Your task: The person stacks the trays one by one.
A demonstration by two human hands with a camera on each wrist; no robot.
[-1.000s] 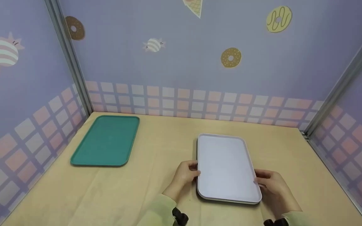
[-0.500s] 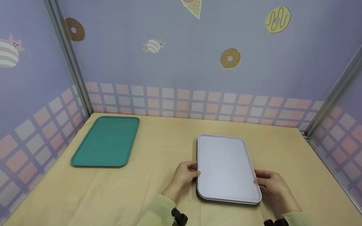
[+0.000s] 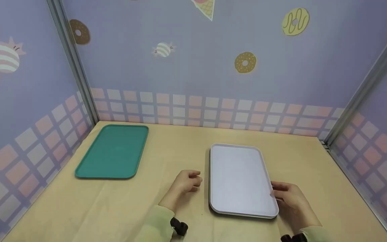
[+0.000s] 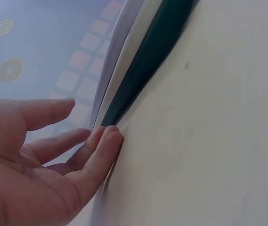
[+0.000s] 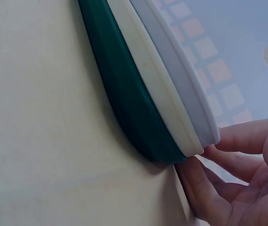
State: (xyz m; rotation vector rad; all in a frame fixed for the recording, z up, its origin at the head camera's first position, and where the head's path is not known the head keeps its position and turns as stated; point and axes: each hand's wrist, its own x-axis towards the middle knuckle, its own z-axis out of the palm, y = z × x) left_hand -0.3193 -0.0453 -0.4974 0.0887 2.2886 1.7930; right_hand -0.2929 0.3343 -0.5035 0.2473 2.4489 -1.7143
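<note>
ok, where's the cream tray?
Right wrist view: cream tray left of the right hand, sandwiched between the lilac tray above and dark green tray below.

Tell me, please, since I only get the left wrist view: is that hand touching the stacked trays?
Observer: No, the head view shows a gap on the table between the left hand and the stack.

Operator: Oh! And where is the other hand?

Observer: The right hand grips the stack's right edge.

Operator: Are there trays anywhere else?

Observer: Yes, a green tray lies apart, toward the back left.
</note>
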